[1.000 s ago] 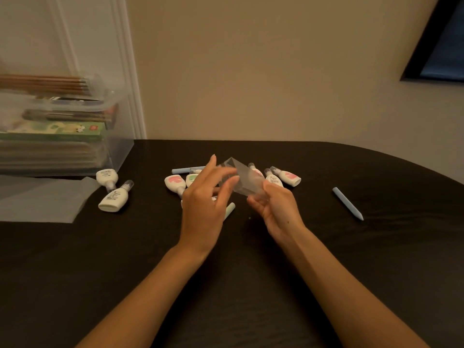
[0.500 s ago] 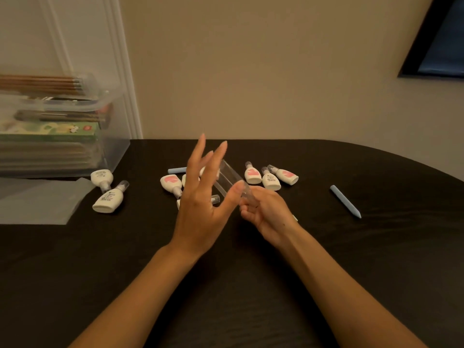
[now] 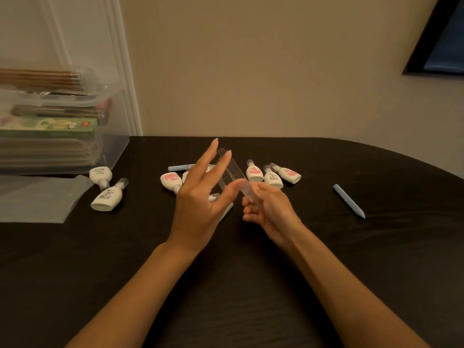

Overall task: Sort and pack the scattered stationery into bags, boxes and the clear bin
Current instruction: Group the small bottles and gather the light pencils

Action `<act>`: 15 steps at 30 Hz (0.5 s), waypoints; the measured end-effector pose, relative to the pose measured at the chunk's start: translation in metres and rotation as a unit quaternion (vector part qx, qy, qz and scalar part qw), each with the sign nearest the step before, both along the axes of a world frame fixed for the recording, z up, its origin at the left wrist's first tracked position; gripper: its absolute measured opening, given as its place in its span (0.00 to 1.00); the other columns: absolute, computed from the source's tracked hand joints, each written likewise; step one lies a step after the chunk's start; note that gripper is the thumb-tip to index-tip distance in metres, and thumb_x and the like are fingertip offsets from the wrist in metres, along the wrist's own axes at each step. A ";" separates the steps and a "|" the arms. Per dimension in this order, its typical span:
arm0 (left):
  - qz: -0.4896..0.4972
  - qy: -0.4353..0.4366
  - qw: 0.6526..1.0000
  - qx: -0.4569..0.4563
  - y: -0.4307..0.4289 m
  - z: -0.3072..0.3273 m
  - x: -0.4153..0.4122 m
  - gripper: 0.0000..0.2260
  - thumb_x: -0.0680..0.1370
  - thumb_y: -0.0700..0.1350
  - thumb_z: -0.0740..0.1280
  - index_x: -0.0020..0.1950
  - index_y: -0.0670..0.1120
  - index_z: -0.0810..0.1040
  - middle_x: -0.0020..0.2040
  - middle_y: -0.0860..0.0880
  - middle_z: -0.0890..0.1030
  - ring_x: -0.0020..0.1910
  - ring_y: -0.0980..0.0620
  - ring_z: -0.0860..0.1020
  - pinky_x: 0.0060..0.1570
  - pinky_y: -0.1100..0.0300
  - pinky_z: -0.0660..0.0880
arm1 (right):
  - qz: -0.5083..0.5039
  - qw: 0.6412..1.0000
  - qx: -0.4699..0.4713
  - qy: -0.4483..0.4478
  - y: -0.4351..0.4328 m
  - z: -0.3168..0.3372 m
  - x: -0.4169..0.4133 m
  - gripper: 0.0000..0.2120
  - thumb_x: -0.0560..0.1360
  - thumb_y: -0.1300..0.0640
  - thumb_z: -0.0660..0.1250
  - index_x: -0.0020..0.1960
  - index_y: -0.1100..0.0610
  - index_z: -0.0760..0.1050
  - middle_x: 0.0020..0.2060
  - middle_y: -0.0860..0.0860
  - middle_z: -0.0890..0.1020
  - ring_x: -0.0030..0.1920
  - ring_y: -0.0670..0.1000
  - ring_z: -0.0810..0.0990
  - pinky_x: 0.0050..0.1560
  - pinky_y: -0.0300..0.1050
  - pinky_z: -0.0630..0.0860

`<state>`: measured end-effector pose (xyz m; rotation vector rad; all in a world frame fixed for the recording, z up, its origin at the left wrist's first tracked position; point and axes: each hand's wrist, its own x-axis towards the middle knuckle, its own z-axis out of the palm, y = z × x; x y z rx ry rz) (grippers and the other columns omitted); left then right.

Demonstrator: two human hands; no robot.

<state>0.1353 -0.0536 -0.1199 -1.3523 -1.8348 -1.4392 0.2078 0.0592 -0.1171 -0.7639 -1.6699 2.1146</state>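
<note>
A narrow clear plastic bag [image 3: 232, 169] stands tilted above the middle of the dark table [image 3: 226, 285]. My right hand [image 3: 270, 209] grips its lower end. My left hand [image 3: 200, 194] has its fingers straight and spread, with the thumb and fingertips touching the bag's side. Several white correction-tape dispensers lie around: three [image 3: 273, 175] behind my right hand, one with a pink label [image 3: 170, 180] behind my left hand, two [image 3: 106, 194] further left. One blue pen [image 3: 349, 200] lies at the right, another [image 3: 179, 168] behind my left hand.
A clear bin [image 3: 110, 149] with stacked boxes and pencils stands at the back left. A flat translucent bag [image 3: 37, 199] lies in front of it. The wall runs close behind the table's far edge.
My left hand has let go of the bag and straightened its fingers upward. The bag has turned from flat to edge-on, its top swinging up and left.
</note>
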 end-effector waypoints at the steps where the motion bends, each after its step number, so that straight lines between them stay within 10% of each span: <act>1: -0.018 -0.031 0.999 0.010 -0.001 0.001 0.000 0.24 0.74 0.51 0.64 0.67 0.44 0.65 0.68 0.49 0.65 0.67 0.50 0.67 0.63 0.69 0.64 | 0.012 1.000 0.013 -0.006 -0.001 0.000 0.000 0.13 0.81 0.56 0.53 0.60 0.58 0.72 0.38 0.54 0.74 0.30 0.46 0.74 0.26 0.36 0.73; 8: -0.034 -0.111 0.991 0.065 -0.009 0.006 -0.003 0.24 0.71 0.54 0.63 0.65 0.47 0.66 0.62 0.54 0.70 0.62 0.61 0.71 0.56 0.76 0.69 | 0.082 0.996 0.040 0.016 -0.005 -0.001 0.001 0.09 0.81 0.52 0.54 0.54 0.45 0.72 0.35 0.52 0.75 0.27 0.44 0.75 0.28 0.38 0.74; 15: -0.091 -0.166 0.980 0.068 -0.013 0.015 -0.008 0.20 0.67 0.56 0.66 0.56 0.52 0.73 0.48 0.59 0.77 0.48 0.70 0.77 0.43 0.76 0.72 | 0.155 0.987 0.033 0.013 -0.007 -0.006 0.000 0.13 0.79 0.49 0.58 0.60 0.54 0.71 0.38 0.52 0.78 0.32 0.45 0.78 0.32 0.40 0.77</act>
